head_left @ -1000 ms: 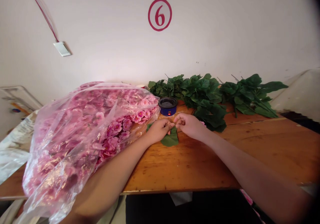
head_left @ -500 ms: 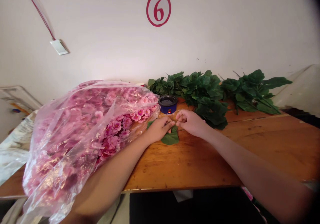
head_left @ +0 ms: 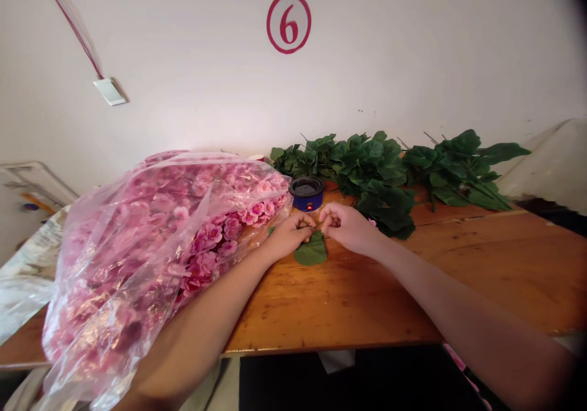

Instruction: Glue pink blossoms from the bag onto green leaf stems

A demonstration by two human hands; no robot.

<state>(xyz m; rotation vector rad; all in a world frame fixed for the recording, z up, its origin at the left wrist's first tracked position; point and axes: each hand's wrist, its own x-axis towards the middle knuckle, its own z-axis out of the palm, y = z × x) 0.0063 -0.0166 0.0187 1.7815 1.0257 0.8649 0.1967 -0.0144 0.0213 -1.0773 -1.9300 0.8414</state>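
Note:
My left hand (head_left: 292, 235) is closed, thumb against fingers, over a green artificial leaf (head_left: 310, 251) whose broad part hangs below the fingers. Beside it on the right, my right hand (head_left: 345, 226) has its thumb and fingertips pinched together, and whatever is between them is too small to make out. The fingertips of both hands almost meet. Just beyond them stands a small round blue pot (head_left: 307, 202) with a dark top and a glowing red switch.
At the left, a large clear plastic bag (head_left: 110, 264) of pink artificial flowers (head_left: 208, 235) covers much of the wooden table (head_left: 321, 313). Piles of green leaf stems (head_left: 376, 160) lie along the wall behind. A white switch box (head_left: 110, 91) hangs on the wall.
Both hands stay close together, with only slight finger movement. The right hand has shifted a little left, and the view has tilted slightly upward.

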